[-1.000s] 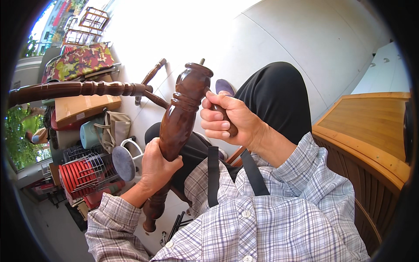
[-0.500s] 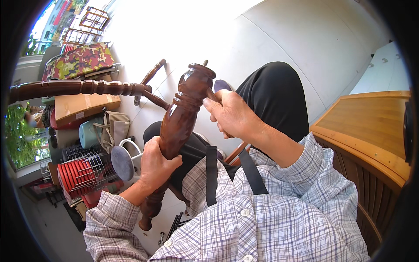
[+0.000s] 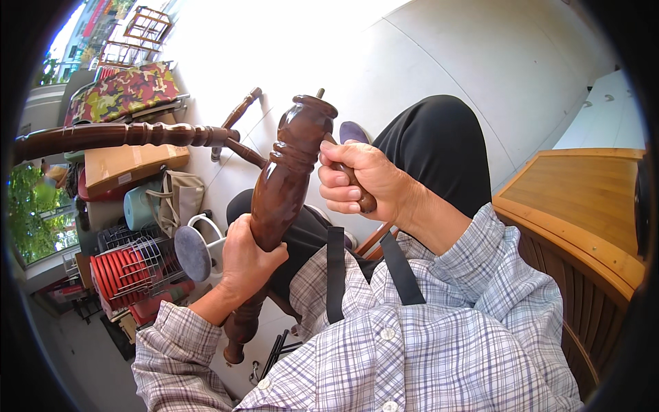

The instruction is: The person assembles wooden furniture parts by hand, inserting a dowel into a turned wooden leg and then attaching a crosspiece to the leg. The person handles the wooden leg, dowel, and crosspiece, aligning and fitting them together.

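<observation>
A thick, glossy dark-brown turned wooden post point(image 3: 283, 189) slants up between my knees, a thin metal pin at its top end. My left hand point(image 3: 248, 254) is closed around its lower middle. Beside its upper part, my right hand point(image 3: 367, 180) wraps round a short brown wooden peg point(image 3: 365, 200). The peg's upper end meets the post's right side; fingers partly hide that contact. On the post's other side, a short turned stub point(image 3: 246, 152) links it to a long curved turned wooden piece point(image 3: 103, 139) reaching left. A further turned piece point(image 3: 240, 117) rises behind that joint.
A round grey-topped stool point(image 3: 193, 254) and a wire rack with red items point(image 3: 123, 271) stand at left. Beyond are a beige bag point(image 3: 184, 200), a cardboard box point(image 3: 134, 165) and a camouflage-covered item point(image 3: 127, 93). A wooden cabinet point(image 3: 570, 182) stands close at right.
My right hand has turned, its fingers now wrapped round the peg with the peg's lower end showing beneath. The post's top has shifted slightly; my left hand stays in place.
</observation>
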A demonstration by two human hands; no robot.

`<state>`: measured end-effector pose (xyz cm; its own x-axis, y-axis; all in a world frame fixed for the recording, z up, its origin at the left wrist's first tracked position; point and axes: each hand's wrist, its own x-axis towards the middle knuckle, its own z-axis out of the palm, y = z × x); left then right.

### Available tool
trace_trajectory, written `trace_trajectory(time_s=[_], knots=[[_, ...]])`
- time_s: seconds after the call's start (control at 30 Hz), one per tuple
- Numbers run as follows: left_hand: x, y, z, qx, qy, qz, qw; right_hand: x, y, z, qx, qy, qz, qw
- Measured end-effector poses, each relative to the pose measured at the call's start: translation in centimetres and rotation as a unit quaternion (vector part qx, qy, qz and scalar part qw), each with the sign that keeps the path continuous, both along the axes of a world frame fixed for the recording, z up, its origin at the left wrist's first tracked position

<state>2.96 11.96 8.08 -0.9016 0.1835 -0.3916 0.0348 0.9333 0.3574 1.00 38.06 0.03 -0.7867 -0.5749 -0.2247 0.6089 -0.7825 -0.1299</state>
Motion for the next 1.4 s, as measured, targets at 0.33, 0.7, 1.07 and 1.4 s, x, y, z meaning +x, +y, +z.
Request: trace_trajectory(time_s=[0.33,0.7,1.07,1.4], knots=[[-0.4,0.0,0.2,-0.016,-0.02,0.006,1.0,0.3,1.0,1.1,0.307,0.061,0.023,0.95],[0.1,0.4,0.1,-0.032,0.008,-0.028,0.999,0.4,0.6,3.5,0.52,0.078,0.076,0.847],[0.0,0.2,0.0,-0.019,0.012,-0.013,1.0,0.2,0.4,0.0,-0.01,-0.043,0.015,0.999],[-0.2,-0.1,0.1,-0.032,-0.012,0.004,0.999,0.4,1.5,1.7,0.398,0.091,0.061,0.911]])
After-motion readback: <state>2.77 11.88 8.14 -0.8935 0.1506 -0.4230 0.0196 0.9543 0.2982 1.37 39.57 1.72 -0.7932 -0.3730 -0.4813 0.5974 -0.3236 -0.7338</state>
